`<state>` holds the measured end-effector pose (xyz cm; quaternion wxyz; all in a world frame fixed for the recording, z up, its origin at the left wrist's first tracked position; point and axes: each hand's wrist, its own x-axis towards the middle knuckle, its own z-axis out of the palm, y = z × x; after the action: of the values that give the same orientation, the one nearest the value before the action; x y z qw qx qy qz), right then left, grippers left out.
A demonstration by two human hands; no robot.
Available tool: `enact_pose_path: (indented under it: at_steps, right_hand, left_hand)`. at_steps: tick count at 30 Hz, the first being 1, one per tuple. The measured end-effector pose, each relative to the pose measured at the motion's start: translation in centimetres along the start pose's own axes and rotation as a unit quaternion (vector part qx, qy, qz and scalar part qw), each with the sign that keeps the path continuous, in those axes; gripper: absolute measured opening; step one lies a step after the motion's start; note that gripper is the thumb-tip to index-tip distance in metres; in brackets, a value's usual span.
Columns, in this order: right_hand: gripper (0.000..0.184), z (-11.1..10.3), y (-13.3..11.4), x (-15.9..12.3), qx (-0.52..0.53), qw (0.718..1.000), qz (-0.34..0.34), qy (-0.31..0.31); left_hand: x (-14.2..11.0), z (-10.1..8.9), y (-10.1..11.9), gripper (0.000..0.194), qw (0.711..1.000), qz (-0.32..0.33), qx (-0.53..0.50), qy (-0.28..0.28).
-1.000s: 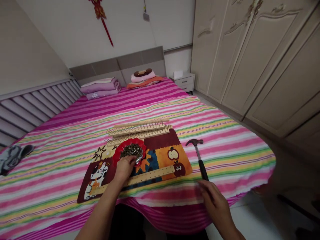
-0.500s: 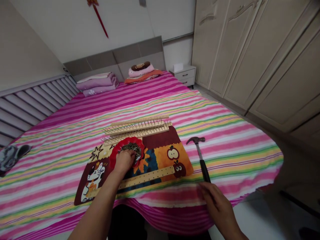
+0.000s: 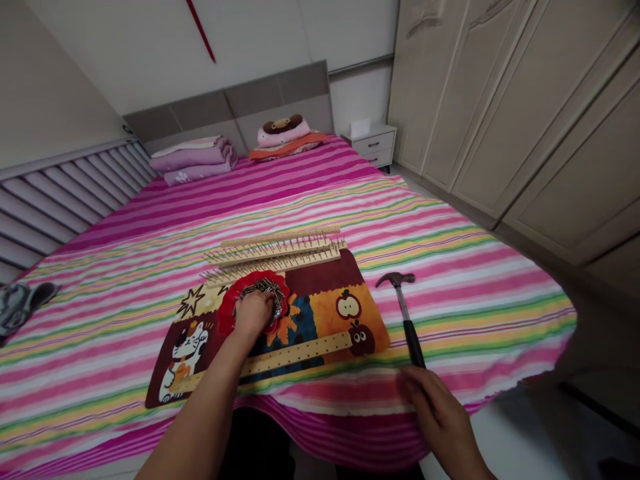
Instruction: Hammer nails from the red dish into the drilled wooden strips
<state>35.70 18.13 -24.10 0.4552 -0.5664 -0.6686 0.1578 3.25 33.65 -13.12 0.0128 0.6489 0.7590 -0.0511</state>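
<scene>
My left hand (image 3: 253, 313) is in a red dish (image 3: 227, 313) of small metal nails (image 3: 263, 288), fingers curled down into the pile; what they pinch is hidden. The dish stands on a colourful cartoon mat (image 3: 345, 330) on the striped bed. A wooden strip with a row of holes (image 3: 300, 352) lies across the mat just in front of that hand. Wooden strips studded with nails (image 3: 275, 252) lie behind the dish. My right hand (image 3: 443, 420) rests at the bed's near edge, fingers loosely apart, its fingertips at the black handle end of a hammer (image 3: 406, 313).
Folded purple bedding (image 3: 193, 159) and a pink and orange pile (image 3: 284, 137) sit by the headboard. A white nightstand (image 3: 371, 143) and cream wardrobe doors (image 3: 525, 113) stand on the right. A grey cloth (image 3: 20, 308) lies at the far left. Floor shows past the bed's corner.
My left hand has moved forward from the dish's near rim onto the nails. The right hand stays by the hammer handle. The view has tipped down slightly.
</scene>
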Motion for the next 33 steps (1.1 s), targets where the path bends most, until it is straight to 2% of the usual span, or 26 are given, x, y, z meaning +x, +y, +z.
enact_pose_path:
  at_steps: [7,14,18,25,29,33]
  right_hand:
    - [0.023,0.4,0.7,-0.7,-0.005,1.000,0.010,-0.008]
    - [0.021,-0.1,-0.2,0.0,-0.013,1.000,-0.003,-0.018]
    - [0.021,-0.1,-0.1,0.1,-0.028,0.999,-0.012,-0.014]
    - [0.022,0.0,0.5,-0.3,-0.040,0.999,-0.030,-0.012]
    - [0.023,-0.1,1.0,-0.7,-0.044,0.998,-0.020,-0.049]
    - [0.024,-0.3,1.2,-0.8,-0.057,0.996,-0.018,-0.059]
  left_hand:
    - [0.6,1.0,-1.2,0.035,0.996,-0.035,-0.068,0.046]
    - [1.3,1.5,-2.8,0.034,0.987,-0.076,-0.131,0.054]
    - [1.5,2.1,-3.7,0.032,0.979,-0.079,-0.170,0.084]
    - [0.1,2.9,-5.7,0.031,0.943,-0.124,-0.283,0.126]
    - [-0.7,2.5,-5.9,0.029,0.929,-0.156,-0.298,0.153]
    - [-0.8,2.2,-5.8,0.028,0.930,-0.166,-0.292,0.148]
